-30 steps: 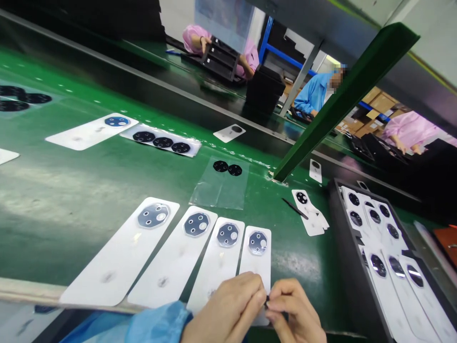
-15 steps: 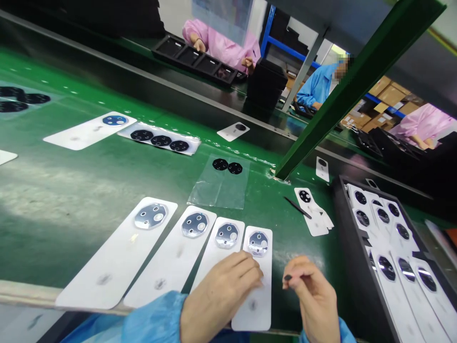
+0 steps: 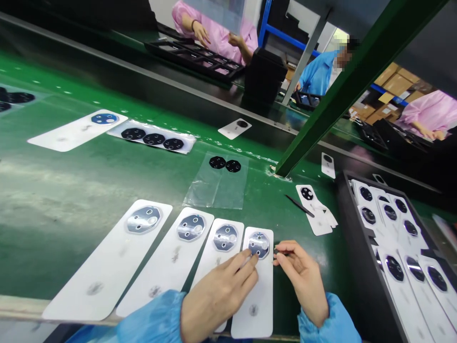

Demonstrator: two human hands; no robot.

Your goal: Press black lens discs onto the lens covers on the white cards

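Note:
Several white phone back covers lie in a row along the near edge, each with a silvery octagonal camera plate. My left hand rests over the two right-hand covers. Its fingers are stretched out, with the tips at the lower edge of the camera plate on the rightmost phone back cover. Just right of that plate, my right hand is closed in a pinch on a small black piece, mostly hidden by the fingertips. The second cover and the leftmost cover lie untouched.
A clear plastic sheet with two black plates lies beyond the row. Black tweezers rest beside another cover. A black tray of covers stands at right, near a slanted green post. Co-workers sit opposite.
My right hand has moved up and left with the small black piece, reaching the rightmost camera plate. My left fingertips have shifted slightly onto that plate's lower edge. The view has shifted a little.

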